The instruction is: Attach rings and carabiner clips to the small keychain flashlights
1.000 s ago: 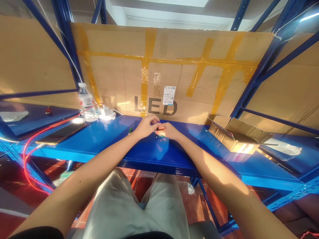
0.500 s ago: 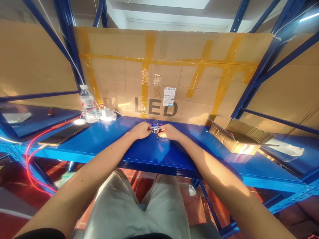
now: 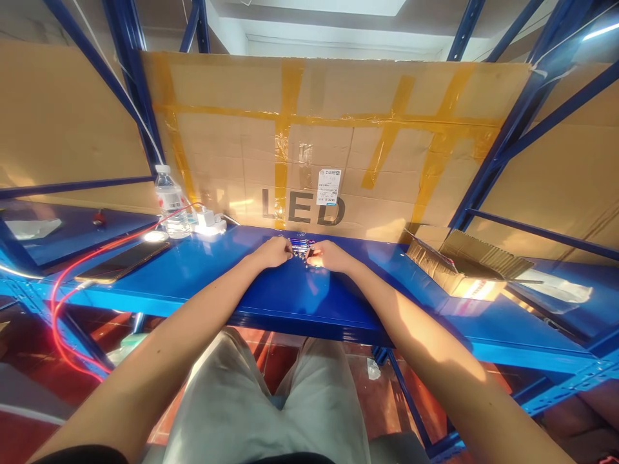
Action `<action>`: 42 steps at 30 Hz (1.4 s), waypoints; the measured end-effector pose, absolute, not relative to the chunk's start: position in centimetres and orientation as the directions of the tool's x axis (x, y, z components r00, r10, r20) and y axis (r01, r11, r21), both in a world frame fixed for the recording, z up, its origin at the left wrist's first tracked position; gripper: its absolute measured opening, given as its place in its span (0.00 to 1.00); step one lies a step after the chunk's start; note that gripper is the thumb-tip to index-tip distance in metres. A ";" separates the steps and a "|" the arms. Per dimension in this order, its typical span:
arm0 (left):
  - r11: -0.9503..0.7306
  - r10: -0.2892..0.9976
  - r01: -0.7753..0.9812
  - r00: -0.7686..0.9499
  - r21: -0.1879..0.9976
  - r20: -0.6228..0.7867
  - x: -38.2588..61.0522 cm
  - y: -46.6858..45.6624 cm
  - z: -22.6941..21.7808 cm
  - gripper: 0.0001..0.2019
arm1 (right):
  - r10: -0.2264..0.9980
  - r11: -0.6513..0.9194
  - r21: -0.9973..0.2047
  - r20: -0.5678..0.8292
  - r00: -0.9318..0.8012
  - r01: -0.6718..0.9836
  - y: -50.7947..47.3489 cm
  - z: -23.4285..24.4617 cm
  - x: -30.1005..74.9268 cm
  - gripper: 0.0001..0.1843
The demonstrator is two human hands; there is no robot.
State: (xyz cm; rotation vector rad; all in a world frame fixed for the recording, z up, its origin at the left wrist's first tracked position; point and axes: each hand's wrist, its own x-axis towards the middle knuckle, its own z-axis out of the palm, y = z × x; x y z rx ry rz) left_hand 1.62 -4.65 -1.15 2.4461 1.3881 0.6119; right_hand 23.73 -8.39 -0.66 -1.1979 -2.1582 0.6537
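Note:
My left hand [image 3: 275, 252] rests on the blue tabletop [image 3: 309, 299], fingers curled in against the left side of a small cluster of shiny, thin metallic pieces [image 3: 300, 245]. From the other side my right hand [image 3: 330, 256] closes its thumb and fingers at the right end of that cluster, by a small dark bit. The pieces glint silver and purple between the two hands; their kind is too small to tell. What exactly sits inside each set of fingers is hidden.
A water bottle [image 3: 171, 205], a white charger block [image 3: 209, 222] and a phone [image 3: 123, 261] with a red cable [image 3: 58, 309] are on the left. An opened cardboard box [image 3: 476, 287] stands at right. A taped cardboard panel [image 3: 217, 154] walls off the back.
My left hand has shifted very slightly left, so a little more of the shiny pieces shows between the hands. My right hand is nearly still.

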 end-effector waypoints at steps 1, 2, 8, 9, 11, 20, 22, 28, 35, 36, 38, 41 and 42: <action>-0.497 0.867 0.735 0.450 0.461 0.217 1.5 -4.4 -1.2 0.04 | 0.869 0.471 -0.664 0.235 -0.436 0.580 -8.4 -0.6 23.7 0.05; -0.489 0.869 0.714 0.451 0.501 0.204 1.5 -4.2 -1.3 0.04 | 0.869 0.462 -0.677 0.215 -0.446 0.573 -8.4 -0.6 23.7 0.05; -0.497 0.845 0.620 0.504 0.607 0.177 0.9 -3.4 -1.2 0.06 | 0.869 0.446 -0.702 0.191 -0.457 0.555 -8.5 -0.5 23.8 0.06; -0.492 0.846 0.616 0.505 0.615 0.171 0.8 -3.4 -1.1 0.06 | 0.870 0.446 -0.698 0.193 -0.453 0.560 -8.5 -0.5 23.8 0.06; -0.484 0.847 0.606 0.505 0.631 0.165 0.6 -3.4 -0.9 0.06 | 0.874 0.444 -0.692 0.194 -0.445 0.569 -8.5 -0.5 23.8 0.05; -0.486 0.822 0.573 0.555 0.660 0.124 -0.3 -3.7 -0.3 0.06 | 0.882 0.430 -0.690 0.182 -0.435 0.583 -8.7 -0.3 23.8 0.04; -0.479 0.824 0.568 0.555 0.669 0.118 -0.2 -3.8 -0.4 0.07 | 0.880 0.433 -0.690 0.184 -0.438 0.580 -8.6 -0.3 23.8 0.05; -0.519 0.811 0.576 0.564 0.631 0.152 0.1 -4.1 -0.7 0.13 | 0.870 0.447 -0.697 0.191 -0.455 0.561 -8.6 -0.4 23.8 0.04; -0.585 0.783 0.627 0.602 0.515 0.157 -0.2 -4.6 -0.2 0.09 | 0.836 0.523 -0.620 0.239 -0.494 0.585 -9.1 -0.4 23.4 0.06; -0.596 0.779 0.619 0.599 0.511 0.184 -0.2 -4.7 -0.1 0.09 | 0.825 0.540 -0.602 0.243 -0.510 0.587 -9.2 -0.4 23.3 0.07; -0.629 0.766 0.586 0.579 0.511 0.280 0.1 -5.1 -0.1 0.09 | 0.810 0.565 -0.575 0.250 -0.530 0.593 -9.2 -0.4 23.2 0.10; -0.698 0.716 0.524 0.531 0.488 0.453 1.0 -5.9 0.0 0.09 | 0.807 0.573 -0.564 0.259 -0.532 0.595 -8.9 -0.5 23.4 0.10; -0.717 0.697 0.512 0.519 0.472 0.495 1.4 -6.2 0.0 0.09 | 0.810 0.570 -0.562 0.264 -0.524 0.599 -8.8 -0.5 23.5 0.10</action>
